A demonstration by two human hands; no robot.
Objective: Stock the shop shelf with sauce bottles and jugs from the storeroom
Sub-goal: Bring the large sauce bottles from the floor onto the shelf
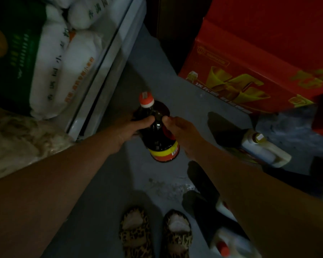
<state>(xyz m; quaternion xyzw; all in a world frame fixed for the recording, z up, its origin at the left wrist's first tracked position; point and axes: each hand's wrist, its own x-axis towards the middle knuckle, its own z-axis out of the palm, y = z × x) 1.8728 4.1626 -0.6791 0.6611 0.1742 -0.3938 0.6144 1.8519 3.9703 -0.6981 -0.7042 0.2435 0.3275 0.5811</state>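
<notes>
— Where was the sauce bottle [158, 127]?

— Held up in the air over the grey floor [104, 192], between both hands, with its red-and-white cap [146, 99] pointing away from the person. The liquid inside was dark, and a yellow and red label ran round the lower part.

— How were the hands placed?

— The left hand [132, 127] gripped the bottle's shoulder, thumb curled over the front. The right hand [181, 131] held the opposite side, fingers wrapped round it.

— And nearby?

— A white jug [265, 149] with a yellow cap lay to the right, below a red carton [250, 62]. White sacks [63, 71] were stacked on the left. Leopard-print slippers [155, 233] showed at the bottom.
</notes>
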